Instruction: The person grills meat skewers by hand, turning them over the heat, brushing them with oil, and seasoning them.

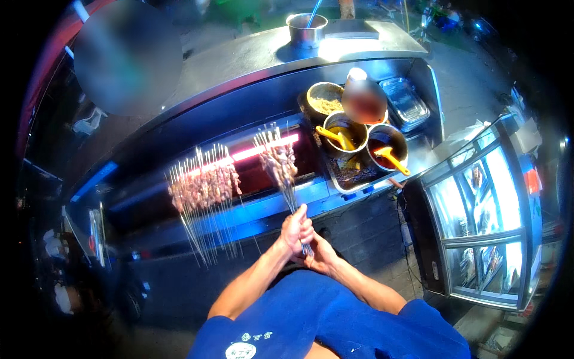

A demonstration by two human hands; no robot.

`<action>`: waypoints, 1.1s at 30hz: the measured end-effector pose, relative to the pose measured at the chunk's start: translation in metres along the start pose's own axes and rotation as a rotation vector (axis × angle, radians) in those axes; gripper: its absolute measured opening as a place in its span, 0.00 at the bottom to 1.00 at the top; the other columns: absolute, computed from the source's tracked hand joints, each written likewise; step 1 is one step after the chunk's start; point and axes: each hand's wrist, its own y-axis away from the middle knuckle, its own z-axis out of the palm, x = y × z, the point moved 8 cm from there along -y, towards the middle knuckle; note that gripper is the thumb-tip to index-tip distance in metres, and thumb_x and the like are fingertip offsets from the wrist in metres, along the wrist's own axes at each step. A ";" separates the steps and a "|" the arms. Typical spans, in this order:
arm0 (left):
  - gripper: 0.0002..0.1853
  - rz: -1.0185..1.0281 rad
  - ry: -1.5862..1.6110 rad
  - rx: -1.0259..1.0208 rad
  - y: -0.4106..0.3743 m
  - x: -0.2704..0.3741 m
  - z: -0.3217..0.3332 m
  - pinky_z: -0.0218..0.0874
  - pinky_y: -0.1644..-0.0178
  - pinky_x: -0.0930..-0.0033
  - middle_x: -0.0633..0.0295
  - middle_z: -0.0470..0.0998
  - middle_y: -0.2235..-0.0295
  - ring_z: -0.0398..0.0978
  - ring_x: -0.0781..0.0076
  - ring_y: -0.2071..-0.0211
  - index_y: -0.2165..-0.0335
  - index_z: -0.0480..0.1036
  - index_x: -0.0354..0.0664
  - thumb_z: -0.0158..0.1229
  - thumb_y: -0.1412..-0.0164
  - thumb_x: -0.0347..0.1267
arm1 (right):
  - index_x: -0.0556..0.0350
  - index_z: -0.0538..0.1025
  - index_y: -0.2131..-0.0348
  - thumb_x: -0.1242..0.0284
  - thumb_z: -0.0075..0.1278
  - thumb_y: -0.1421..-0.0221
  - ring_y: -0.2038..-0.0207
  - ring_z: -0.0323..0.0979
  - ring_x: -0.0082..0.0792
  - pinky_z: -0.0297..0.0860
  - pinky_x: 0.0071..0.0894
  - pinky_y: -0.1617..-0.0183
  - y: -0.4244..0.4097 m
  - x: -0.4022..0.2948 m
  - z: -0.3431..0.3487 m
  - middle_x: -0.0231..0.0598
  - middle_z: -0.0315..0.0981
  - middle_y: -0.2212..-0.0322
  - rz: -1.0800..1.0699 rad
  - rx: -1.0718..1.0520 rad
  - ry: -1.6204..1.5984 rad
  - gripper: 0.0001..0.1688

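Note:
Over the front edge of a grill with a glowing heating bar (265, 147), my left hand (296, 231) is closed around the lower ends of a bunch of meat skewers (280, 164). The meat end of that bunch fans out over the grill, pointing away from me. My right hand (322, 256) is against the bottom ends of the same sticks, just below my left hand; its fingers are partly hidden. To the left, a row of meat skewers (204, 186) lies side by side across the grill, with thin bare sticks reaching out towards me.
Right of the grill, a metal tray (338, 183) holds several pots, among them a pot with yellow-brown liquid (345, 134) and a pot with dark red sauce (387, 146), each with a yellow-handled brush. A clear container (406, 103) lies behind. A lit glass display cabinet (482, 224) stands right; a metal pot (307, 33) tops the counter.

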 end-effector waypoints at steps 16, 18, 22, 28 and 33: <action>0.25 0.108 -0.190 0.045 -0.007 0.024 -0.016 0.41 0.87 0.77 0.71 0.54 0.90 0.50 0.81 0.91 0.85 0.55 0.50 0.44 0.36 0.48 | 0.49 0.67 0.79 0.60 0.39 0.38 0.83 0.61 0.20 0.58 0.16 0.79 -0.041 -0.031 0.008 0.28 0.64 0.85 -0.565 0.338 -0.062 0.19; 0.25 0.069 -0.173 0.012 -0.021 0.028 -0.036 0.41 0.87 0.77 0.71 0.56 0.89 0.50 0.81 0.91 0.84 0.56 0.50 0.45 0.37 0.50 | 0.57 0.70 0.68 0.67 0.43 0.40 0.77 0.66 0.20 0.63 0.16 0.73 -0.036 -0.051 0.007 0.32 0.70 0.75 -0.641 0.277 0.252 0.11; 0.08 0.183 -0.435 0.302 -0.007 0.044 -0.053 0.58 0.86 0.78 0.66 0.67 0.82 0.64 0.82 0.86 0.75 0.66 0.42 0.57 0.44 0.31 | 0.60 0.69 0.59 0.74 0.48 0.44 0.66 0.72 0.24 0.69 0.21 0.64 0.010 -0.090 -0.007 0.38 0.73 0.65 -0.734 0.334 0.911 0.13; 0.15 0.865 -1.076 0.855 0.017 0.072 -0.055 0.64 0.64 0.59 0.50 0.75 0.74 0.73 0.58 0.71 0.69 0.70 0.31 0.60 0.50 0.34 | 0.60 0.68 0.59 0.74 0.48 0.44 0.70 0.72 0.23 0.68 0.18 0.71 0.095 -0.166 -0.013 0.39 0.73 0.69 -0.758 0.355 0.855 0.13; 0.20 0.528 -0.719 0.723 0.004 0.056 -0.051 0.50 0.88 0.67 0.64 0.63 0.89 0.62 0.72 0.89 0.82 0.62 0.46 0.49 0.38 0.44 | 0.58 0.61 0.52 0.77 0.48 0.44 0.78 0.64 0.17 0.64 0.16 0.78 0.162 -0.261 0.002 0.30 0.65 0.75 -1.222 0.437 0.827 0.21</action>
